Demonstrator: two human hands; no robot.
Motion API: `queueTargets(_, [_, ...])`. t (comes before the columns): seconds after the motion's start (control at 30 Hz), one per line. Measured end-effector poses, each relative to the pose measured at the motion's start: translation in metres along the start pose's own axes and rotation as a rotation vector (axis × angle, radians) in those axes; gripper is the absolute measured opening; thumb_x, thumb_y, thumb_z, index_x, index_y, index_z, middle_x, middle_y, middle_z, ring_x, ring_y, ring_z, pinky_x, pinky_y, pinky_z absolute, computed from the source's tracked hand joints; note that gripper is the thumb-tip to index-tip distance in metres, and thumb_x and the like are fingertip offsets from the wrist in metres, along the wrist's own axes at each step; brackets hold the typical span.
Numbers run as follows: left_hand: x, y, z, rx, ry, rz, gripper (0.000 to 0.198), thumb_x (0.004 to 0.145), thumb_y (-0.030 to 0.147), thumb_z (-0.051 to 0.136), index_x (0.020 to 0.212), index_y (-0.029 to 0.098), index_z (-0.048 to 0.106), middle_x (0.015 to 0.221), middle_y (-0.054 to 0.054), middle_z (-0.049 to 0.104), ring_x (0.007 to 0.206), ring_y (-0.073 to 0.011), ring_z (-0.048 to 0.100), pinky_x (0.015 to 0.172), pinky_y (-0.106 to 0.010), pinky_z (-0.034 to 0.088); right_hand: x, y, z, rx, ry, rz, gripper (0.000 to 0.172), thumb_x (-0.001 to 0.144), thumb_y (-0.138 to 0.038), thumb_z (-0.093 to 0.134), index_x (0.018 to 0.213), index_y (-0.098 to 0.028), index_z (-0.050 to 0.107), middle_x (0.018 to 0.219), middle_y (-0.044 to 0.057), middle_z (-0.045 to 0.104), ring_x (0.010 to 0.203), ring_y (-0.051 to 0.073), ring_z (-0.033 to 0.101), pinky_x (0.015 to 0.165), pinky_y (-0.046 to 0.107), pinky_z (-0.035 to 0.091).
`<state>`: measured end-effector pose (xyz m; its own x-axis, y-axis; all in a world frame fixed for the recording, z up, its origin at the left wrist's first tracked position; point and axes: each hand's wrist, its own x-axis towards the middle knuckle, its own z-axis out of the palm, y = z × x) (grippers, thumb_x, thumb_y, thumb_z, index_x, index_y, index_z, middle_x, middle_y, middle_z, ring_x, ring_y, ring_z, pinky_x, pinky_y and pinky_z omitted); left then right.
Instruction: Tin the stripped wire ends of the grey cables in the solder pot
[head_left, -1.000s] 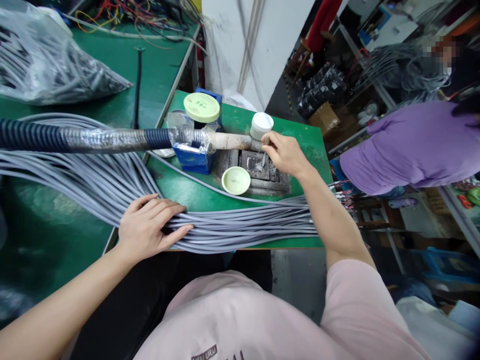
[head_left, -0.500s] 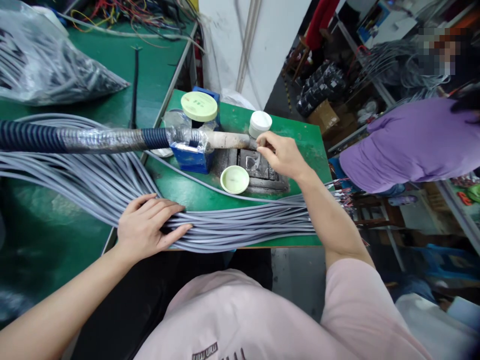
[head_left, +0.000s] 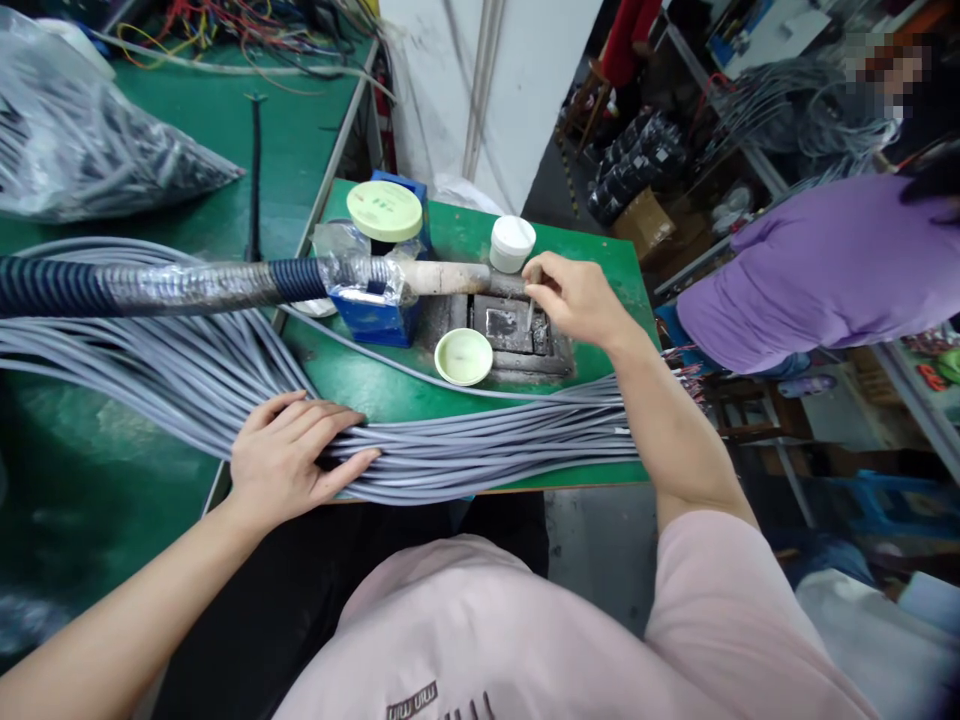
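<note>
Compared with half a second ago, my right hand [head_left: 577, 305] has drawn slightly to the right, and the thin spatula [head_left: 530, 302] pinched between my thumb and fingers shows again below my fingertips, nearly upright over the dark metal block [head_left: 510, 330]. My right forearm reaches forward from the near side. My left hand [head_left: 289, 455] lies flat on the bundle of grey cables [head_left: 480, 450], its fingers spread and released, gripping nothing. The bundle, too many strands to count, crosses the near edge of the green workbench [head_left: 600, 240]. Around the block I count one white jar [head_left: 513, 244], one blue box [head_left: 371, 320], and two pale green rounds: a lid [head_left: 379, 211] to the far left and a shallow dish [head_left: 463, 356] on the near side. One foil-wrapped corrugated hose [head_left: 187, 285] runs in from the left above the cables, ending in a cream handle [head_left: 442, 278]. One co-worker in a purple shirt [head_left: 810, 280] is to my right.
</note>
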<state>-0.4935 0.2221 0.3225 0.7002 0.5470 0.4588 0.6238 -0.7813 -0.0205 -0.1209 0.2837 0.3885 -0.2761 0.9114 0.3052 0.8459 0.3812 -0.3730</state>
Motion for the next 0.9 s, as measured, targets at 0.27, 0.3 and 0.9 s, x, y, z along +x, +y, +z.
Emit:
queueTargets(0.27, [-0.001,0.000,0.001,0.006,0.001,-0.003,0.033,0.078,0.041,0.068,0.101,0.020,0.059,0.087,-0.004,0.072,0.082,-0.0209,0.068,0.090,-0.038,0.045,-0.013,0.023,-0.001,0.021,0.058,0.107,0.012,0.081,-0.023,0.053,0.085,-0.017,0.062,0.078,0.005,0.066,0.071,0.021,0.056,0.067,0.032,0.040])
queueTargets(0.3, [-0.001,0.000,0.001,0.007,-0.003,-0.005,0.033,0.078,0.041,0.067,0.102,0.020,0.058,0.087,-0.004,0.072,0.083,-0.0209,0.068,0.090,-0.039,0.045,-0.014,0.028,0.001,0.021,0.060,0.128,0.011,0.081,-0.023,0.053,0.084,-0.017,0.062,0.077,0.005,0.066,0.071,0.021,0.056,0.067,0.032,0.041])
queueTargets(0.9, [0.000,-0.001,0.000,0.006,0.016,0.012,0.031,0.077,0.037,0.069,0.102,0.021,0.059,0.087,-0.005,0.072,0.079,-0.0216,0.069,0.091,-0.041,0.047,-0.013,0.036,0.006,0.009,0.072,0.122,0.009,0.083,-0.021,0.051,0.087,-0.019,0.059,0.082,0.006,0.067,0.073,0.021,0.056,0.068,0.033,0.041])
